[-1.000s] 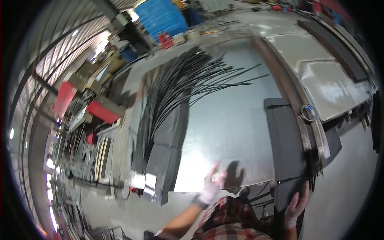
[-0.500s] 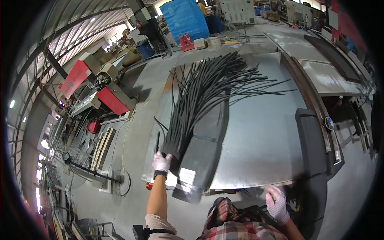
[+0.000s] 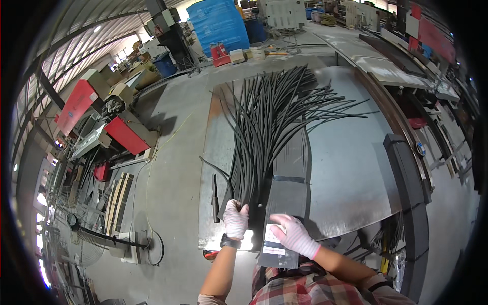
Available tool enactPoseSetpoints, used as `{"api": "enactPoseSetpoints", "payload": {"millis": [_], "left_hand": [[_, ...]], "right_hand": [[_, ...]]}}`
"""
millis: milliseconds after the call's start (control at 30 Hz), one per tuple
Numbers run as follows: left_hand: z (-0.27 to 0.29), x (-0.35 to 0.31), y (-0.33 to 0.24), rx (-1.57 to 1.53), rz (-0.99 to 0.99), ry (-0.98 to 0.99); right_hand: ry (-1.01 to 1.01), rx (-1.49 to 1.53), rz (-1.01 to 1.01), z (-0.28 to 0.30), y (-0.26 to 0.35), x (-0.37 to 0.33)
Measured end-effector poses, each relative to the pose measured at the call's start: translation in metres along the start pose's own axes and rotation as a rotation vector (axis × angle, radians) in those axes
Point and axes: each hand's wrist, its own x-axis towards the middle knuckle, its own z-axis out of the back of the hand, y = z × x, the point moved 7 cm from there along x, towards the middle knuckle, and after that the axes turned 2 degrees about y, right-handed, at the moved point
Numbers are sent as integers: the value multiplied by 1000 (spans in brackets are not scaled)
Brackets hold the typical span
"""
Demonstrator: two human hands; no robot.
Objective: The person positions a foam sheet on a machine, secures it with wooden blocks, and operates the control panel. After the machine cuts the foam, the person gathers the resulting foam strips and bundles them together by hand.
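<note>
My left hand [image 3: 236,220], in a white work glove, is closed round the near end of a bundle of thin black strips [image 3: 254,132], which look like rubber or foam. They fan out toward the far side. My right hand [image 3: 296,236], gloved too, is open, thumb and fingers apart. It hovers by the white label [image 3: 274,247] on a flat, banded dark grey stack [image 3: 287,198]; whether it touches is unclear. A short black rod-shaped thing [image 3: 215,198] lies left of the bundle. All this rests on a metal sheet-topped table [image 3: 351,168].
Long dark banded pieces [image 3: 406,173] lie along the table's right side, beside a brown metal beam [image 3: 389,109]. At left stand a red and beige machine [image 3: 124,129] and a floor fan [image 3: 73,221]. A blue-covered stack [image 3: 218,25] is at the back.
My right hand has moved left from the table's near right edge to the labelled stack. My left hand stays at the strips' near end. The whole view has shifted a little.
</note>
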Motion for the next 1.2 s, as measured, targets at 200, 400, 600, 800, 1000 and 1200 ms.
{"api": "enactPoseSetpoints", "payload": {"millis": [200,400,600,800,1000,1200], "left_hand": [[-4,-39,-63,-885,272,418],[-11,-76,-53,-974,459,517],[-24,-97,-25,-1160,653,622],[-16,-97,-38,-1130,593,646],[-21,-100,-39,-936,525,703],[-22,-102,-49,-966,486,765]], "right_hand": [[90,1315,-445,-44,-25,21],[-72,1301,-620,-29,-22,-30],[-18,1310,-615,-26,-15,-44],[-70,1344,-600,-30,-19,-55],[-45,1180,-592,-19,-5,-60],[-50,1110,-581,-17,-3,-65]]}}
